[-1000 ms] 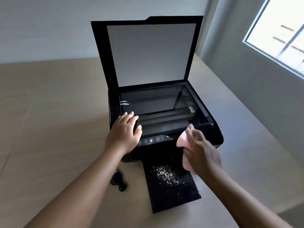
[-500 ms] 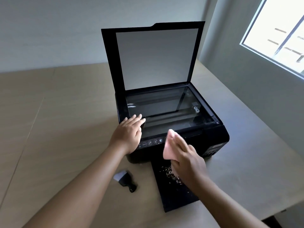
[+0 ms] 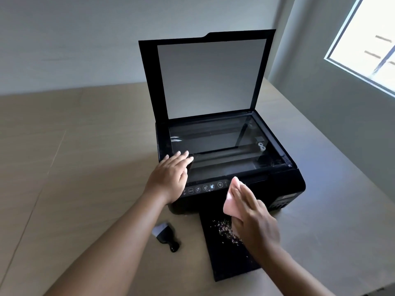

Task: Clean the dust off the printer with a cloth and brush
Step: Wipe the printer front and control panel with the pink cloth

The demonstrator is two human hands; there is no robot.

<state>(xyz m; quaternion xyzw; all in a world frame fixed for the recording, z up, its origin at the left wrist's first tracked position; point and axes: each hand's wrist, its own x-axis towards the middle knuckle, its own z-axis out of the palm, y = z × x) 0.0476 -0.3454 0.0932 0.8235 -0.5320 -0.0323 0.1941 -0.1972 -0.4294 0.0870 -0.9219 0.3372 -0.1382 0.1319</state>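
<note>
We rest a flat left hand on the printer, right fingers straight over the pink cloth; specks litter the output tray, brush unused.

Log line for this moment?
left hand flat on printer | right hand with pink cloth at its front | brush lying on table | specks on output tray
</note>
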